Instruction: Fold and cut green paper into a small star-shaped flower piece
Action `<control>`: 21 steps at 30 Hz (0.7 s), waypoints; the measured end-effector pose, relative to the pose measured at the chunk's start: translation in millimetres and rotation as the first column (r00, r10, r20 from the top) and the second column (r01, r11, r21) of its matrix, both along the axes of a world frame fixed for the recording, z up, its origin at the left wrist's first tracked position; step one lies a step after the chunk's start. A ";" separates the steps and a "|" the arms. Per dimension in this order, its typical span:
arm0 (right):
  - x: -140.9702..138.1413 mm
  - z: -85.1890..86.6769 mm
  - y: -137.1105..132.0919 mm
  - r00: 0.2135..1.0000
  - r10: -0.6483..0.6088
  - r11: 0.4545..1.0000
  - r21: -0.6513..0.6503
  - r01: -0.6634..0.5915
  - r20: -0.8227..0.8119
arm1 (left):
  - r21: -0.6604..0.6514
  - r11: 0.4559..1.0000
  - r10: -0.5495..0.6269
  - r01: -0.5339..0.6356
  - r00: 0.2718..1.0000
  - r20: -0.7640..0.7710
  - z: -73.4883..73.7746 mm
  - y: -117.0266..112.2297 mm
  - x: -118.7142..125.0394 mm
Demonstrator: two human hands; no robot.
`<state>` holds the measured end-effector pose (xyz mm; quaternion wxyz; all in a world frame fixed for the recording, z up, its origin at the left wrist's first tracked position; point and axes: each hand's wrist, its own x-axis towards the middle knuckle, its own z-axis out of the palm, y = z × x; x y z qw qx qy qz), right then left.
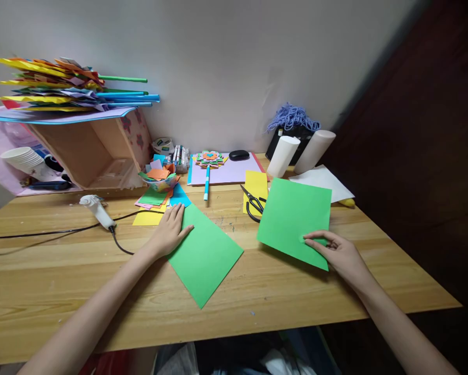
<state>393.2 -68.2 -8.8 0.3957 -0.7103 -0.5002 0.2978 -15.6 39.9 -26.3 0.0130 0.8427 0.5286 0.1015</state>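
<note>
Left of the black scissors [251,198], a flat green sheet [206,255] lay on the wooden table [296,307]. The left hand [171,229] rested spread over the sheet's edge farthest from the scissors, thumb apart from the fingers, laid on the paper rather than closed around it. Right of the scissors, the right hand [337,250] held a raised green sheet [292,216] in a narrow pinch near its lower right corner. A yellow sheet [256,180] lay under the scissors; a paper flower [209,158] lay beyond them, to their left, and a glue gun [98,212] well to their left.
</note>
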 end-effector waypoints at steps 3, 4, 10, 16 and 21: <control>9.3 2.8 0.7 0.999 -0.017 0.999 0.039 0.015 0.033 | -0.004 0.998 0.056 -0.055 0.998 0.043 7.0 3.3 -0.9; 11.0 4.2 2.7 1.000 -0.015 0.998 0.057 0.013 0.025 | -0.024 0.997 0.072 -0.071 0.995 0.072 10.2 5.1 -1.2; 9.8 20.5 28.7 0.997 0.048 0.978 0.206 -0.034 -0.063 | -0.208 0.959 0.224 -0.191 0.963 0.149 50.3 4.0 -0.2; 18.5 35.6 54.2 0.999 -0.026 0.904 0.426 0.012 0.028 | -0.287 0.958 0.159 0.001 0.831 0.533 122.2 7.7 17.9; 23.2 53.0 58.7 0.999 -0.047 0.844 0.535 0.038 0.004 | -0.481 0.871 0.491 -0.100 0.228 0.841 111.8 61.7 68.9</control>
